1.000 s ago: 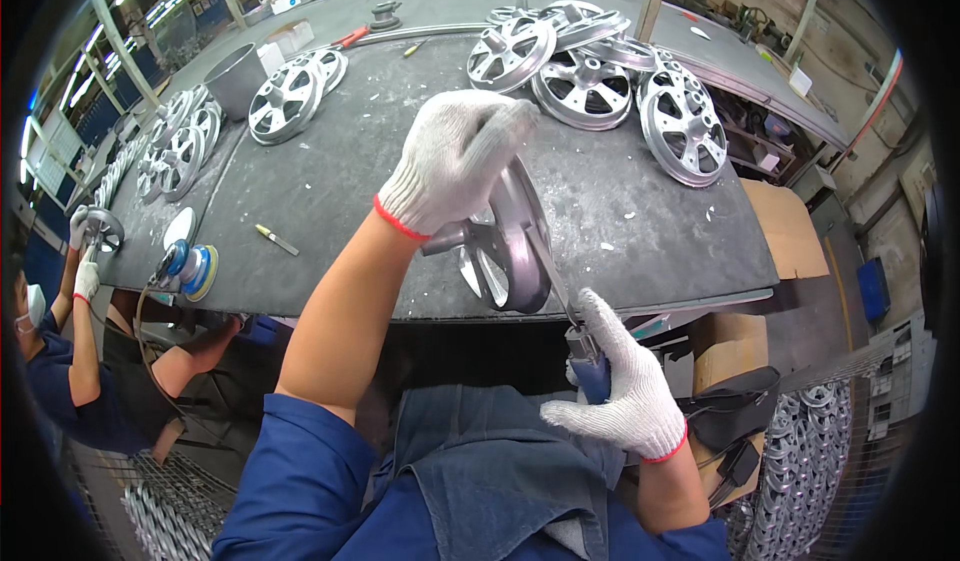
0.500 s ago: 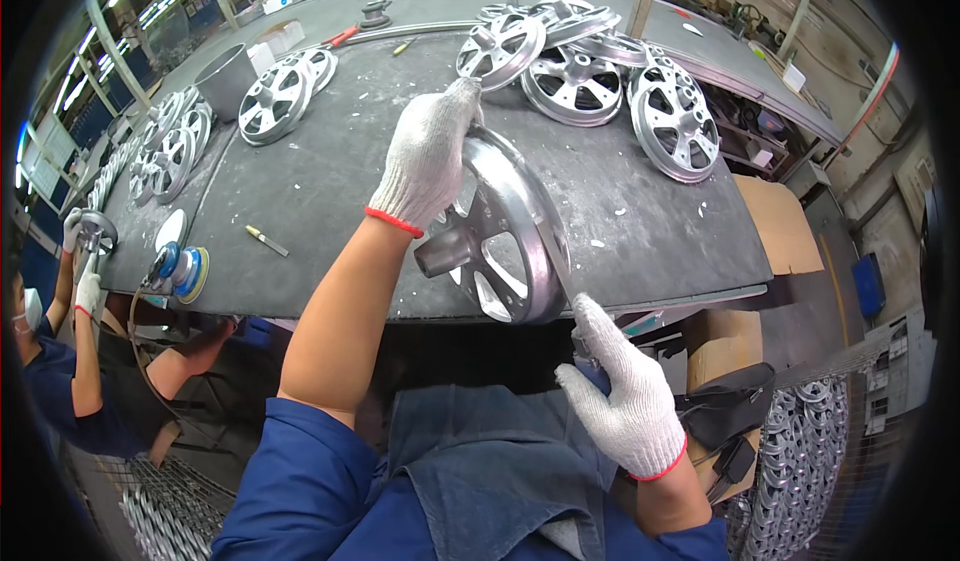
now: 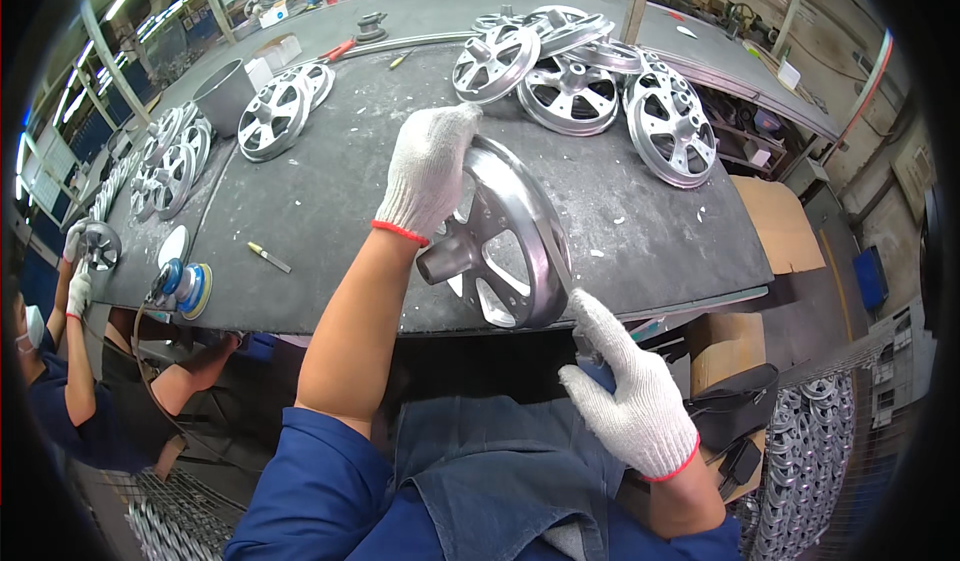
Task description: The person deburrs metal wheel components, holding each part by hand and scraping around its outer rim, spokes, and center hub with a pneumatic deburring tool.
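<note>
A silver spoked metal wheel (image 3: 518,183) stands tilted on edge at the front of the dark workbench, its hub pointing toward my left. At the top of its rim, my left hand (image 3: 428,169), in a white knit glove with a red cuff, is closed around the metal. My right hand (image 3: 640,403), gloved alike, grips the blue handle of a flat metal file (image 3: 556,259). The file's narrow blade lies against the right side of the rim. My right index finger stretches along the tool toward the blade. The left fingertips are mostly hidden behind the glove and rim.
More wheels (image 3: 570,96) are piled at the back right; others (image 3: 275,116) stand by a grey bucket (image 3: 226,96). A blue sander (image 3: 186,286) and a marker-like stick (image 3: 268,257) lie left. A masked co-worker (image 3: 75,361) handles a wheel. Cardboard (image 3: 770,226) sits right.
The view has shifted slightly, so the bench appears a little lower. My hands keep their holds on the wheel and file, with only slight movement. The co-worker's wheel has turned.
</note>
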A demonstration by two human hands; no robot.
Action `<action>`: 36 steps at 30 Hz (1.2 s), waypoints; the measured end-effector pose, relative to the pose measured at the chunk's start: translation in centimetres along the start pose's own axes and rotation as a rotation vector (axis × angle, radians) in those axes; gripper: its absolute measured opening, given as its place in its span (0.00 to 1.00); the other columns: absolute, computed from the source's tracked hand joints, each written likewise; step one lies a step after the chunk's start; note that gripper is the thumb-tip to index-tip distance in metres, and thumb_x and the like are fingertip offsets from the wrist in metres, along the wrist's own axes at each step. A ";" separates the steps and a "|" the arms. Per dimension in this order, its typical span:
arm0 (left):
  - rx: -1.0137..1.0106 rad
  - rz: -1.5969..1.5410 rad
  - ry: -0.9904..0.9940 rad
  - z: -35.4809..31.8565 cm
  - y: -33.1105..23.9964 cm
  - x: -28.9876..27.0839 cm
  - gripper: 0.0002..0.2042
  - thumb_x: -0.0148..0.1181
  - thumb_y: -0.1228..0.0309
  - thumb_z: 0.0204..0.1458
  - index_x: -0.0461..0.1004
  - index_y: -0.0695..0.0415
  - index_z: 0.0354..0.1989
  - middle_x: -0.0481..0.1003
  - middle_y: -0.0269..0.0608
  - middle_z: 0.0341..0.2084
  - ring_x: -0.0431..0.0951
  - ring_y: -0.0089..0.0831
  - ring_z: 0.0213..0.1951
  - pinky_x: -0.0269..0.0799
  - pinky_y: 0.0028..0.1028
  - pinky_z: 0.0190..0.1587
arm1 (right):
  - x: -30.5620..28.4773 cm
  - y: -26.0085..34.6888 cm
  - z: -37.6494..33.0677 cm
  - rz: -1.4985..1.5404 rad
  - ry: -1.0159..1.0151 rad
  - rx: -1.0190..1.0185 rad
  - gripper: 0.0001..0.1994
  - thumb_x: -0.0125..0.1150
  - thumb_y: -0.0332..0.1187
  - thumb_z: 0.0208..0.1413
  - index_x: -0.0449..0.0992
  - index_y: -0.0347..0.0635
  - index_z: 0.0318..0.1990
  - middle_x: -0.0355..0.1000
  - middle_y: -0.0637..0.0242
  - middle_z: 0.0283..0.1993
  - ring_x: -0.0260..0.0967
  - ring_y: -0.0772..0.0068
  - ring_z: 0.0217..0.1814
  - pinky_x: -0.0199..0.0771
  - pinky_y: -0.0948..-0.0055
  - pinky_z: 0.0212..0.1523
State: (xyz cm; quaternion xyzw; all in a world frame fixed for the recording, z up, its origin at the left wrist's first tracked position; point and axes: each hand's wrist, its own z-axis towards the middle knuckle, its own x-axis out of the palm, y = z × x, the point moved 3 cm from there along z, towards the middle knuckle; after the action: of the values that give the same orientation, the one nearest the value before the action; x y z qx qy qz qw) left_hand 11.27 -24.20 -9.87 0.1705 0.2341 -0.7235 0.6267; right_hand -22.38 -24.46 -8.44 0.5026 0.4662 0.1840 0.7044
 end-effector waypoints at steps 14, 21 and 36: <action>0.068 -0.061 -0.162 0.7 0.2 0.0 0.06 0.63 0.83 0.48 0.76 0.64 0.34 0.76 0.54 0.29 0.79 0.58 0.36 0.74 0.47 0.41 | -0.1 -0.3 1.3 -0.072 -0.037 -0.107 0.36 0.68 0.28 0.67 0.65 0.46 0.82 0.80 0.42 0.67 0.83 0.43 0.65 0.81 0.60 0.65; -0.260 -0.297 -0.089 1.0 -2.2 -1.7 0.16 0.54 0.66 0.64 0.72 0.64 0.26 0.72 0.57 0.23 0.75 0.58 0.28 0.71 0.47 0.36 | -1.0 1.4 1.7 -0.091 0.055 -0.039 0.36 0.68 0.27 0.66 0.66 0.41 0.81 0.80 0.42 0.67 0.82 0.46 0.68 0.80 0.61 0.68; -0.344 -0.375 -0.016 0.8 -3.6 -2.8 0.13 0.53 0.68 0.64 0.71 0.64 0.29 0.68 0.49 0.22 0.72 0.40 0.26 0.69 0.39 0.34 | -0.6 0.5 -0.1 -0.117 0.019 -0.074 0.35 0.71 0.31 0.66 0.68 0.43 0.80 0.83 0.42 0.59 0.87 0.48 0.57 0.84 0.60 0.62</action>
State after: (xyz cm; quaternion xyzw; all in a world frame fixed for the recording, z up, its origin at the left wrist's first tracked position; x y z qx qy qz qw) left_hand 8.22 -21.90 -7.23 0.0093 0.3762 -0.7781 0.5030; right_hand -22.64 -24.63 -7.74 0.4462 0.4944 0.1644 0.7276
